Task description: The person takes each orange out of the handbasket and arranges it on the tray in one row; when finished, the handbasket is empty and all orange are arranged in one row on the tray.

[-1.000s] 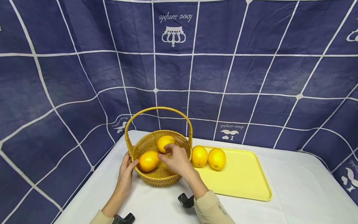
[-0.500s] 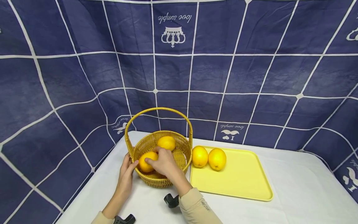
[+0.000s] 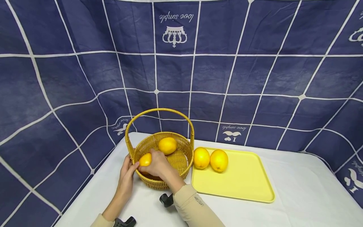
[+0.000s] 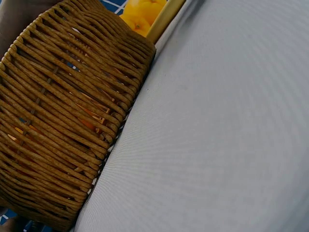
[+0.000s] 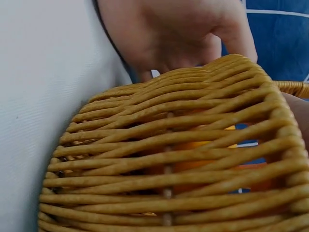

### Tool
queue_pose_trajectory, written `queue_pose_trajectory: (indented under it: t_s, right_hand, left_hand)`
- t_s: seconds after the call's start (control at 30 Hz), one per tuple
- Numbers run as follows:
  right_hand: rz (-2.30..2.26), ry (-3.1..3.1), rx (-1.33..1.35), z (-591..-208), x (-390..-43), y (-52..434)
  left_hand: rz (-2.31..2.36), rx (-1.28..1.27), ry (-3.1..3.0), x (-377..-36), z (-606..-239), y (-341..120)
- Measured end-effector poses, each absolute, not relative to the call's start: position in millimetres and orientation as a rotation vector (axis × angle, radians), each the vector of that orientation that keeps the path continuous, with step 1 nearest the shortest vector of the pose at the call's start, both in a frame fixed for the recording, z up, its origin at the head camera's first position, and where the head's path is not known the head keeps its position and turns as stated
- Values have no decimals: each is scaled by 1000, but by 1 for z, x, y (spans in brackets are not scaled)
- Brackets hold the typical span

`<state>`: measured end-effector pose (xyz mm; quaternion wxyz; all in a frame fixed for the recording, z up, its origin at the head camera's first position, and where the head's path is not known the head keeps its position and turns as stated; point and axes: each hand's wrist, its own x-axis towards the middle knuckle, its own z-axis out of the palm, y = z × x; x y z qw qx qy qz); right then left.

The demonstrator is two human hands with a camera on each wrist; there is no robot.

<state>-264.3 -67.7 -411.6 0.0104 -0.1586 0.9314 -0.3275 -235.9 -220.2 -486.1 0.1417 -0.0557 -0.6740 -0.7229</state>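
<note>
Orange: one orange [image 3: 145, 159] lay at the near left inside the basket [image 3: 181, 164], gripped by the right hand [image 3: 158, 165].
Right hand: fingers curled over that orange.
Left hand: the left hand [image 3: 126, 175] rested against the basket's outer left wall, fingers fairly straight.
Basket: stood on the white table [image 3: 297, 195], a second orange [image 3: 167, 145] at its back.
Tray: a yellow tray [image 3: 244, 183] just beside the basket carried two more oranges [image 3: 210, 159].

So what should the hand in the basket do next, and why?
Probably lift the orange straight up out of the basket. The right hand already curls over it, the left hand steadies the basket's side, and two oranges already sit on the yellow tray beside it.
</note>
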Motion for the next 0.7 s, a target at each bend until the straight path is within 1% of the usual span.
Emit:
queue_pose_trajectory:
  t_s: [0.23, 0.5, 0.7]
  right_hand:
    - [-1093, 2948, -463, -412, -262, -63]
    - [-1161, 2948, -401, -396, -253, -51]
    - [-1258, 2949, -451, -385, -243, -36]
  left_hand:
    - [-2092, -168, -1951, -237, -487, -215]
    - [-2092, -158, -1935, -238, -487, -215]
    - [-2084, -144, -1935, -236, -485, -218]
